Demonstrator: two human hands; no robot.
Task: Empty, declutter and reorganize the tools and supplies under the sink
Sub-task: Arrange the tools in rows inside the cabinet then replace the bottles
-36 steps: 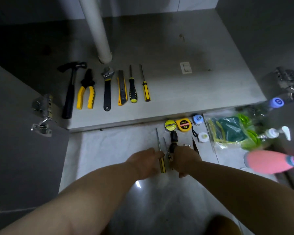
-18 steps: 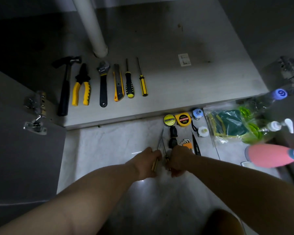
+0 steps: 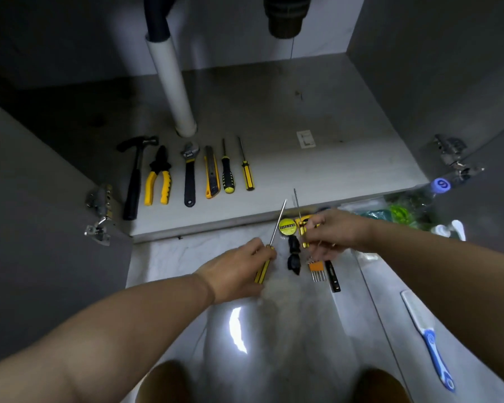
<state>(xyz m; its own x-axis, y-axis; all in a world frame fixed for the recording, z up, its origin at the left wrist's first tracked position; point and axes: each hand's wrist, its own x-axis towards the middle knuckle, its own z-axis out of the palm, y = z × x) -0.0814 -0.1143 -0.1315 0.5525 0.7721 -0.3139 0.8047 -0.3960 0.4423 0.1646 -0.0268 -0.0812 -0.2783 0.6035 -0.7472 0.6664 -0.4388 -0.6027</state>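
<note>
My left hand (image 3: 239,271) grips a long yellow-handled screwdriver (image 3: 275,228), its shaft pointing up toward the cabinet. My right hand (image 3: 329,234) holds a smaller yellow screwdriver (image 3: 298,210) with its thin shaft raised. On the cabinet floor (image 3: 303,175) lie in a row a hammer (image 3: 134,175), yellow pliers (image 3: 157,178), an adjustable wrench (image 3: 189,175), a utility knife (image 3: 211,175) and two screwdrivers (image 3: 228,173) (image 3: 247,173). On the tiles by my hands lie a yellow tape roll (image 3: 287,227), a black item (image 3: 294,257), a hex key set (image 3: 316,267) and a black knife (image 3: 332,277).
A white drain pipe (image 3: 175,88) stands behind the tool row. Open cabinet doors with hinges (image 3: 99,210) (image 3: 451,154) flank the opening. A bag with green items (image 3: 399,212), a bottle cap (image 3: 441,185), a pump bottle (image 3: 451,229) and a blue-white brush (image 3: 428,338) lie at the right.
Both hands picked the screwdrivers off the tiles and lifted them; my right hand moved up and right. The camera tilted up, showing more of the cabinet.
</note>
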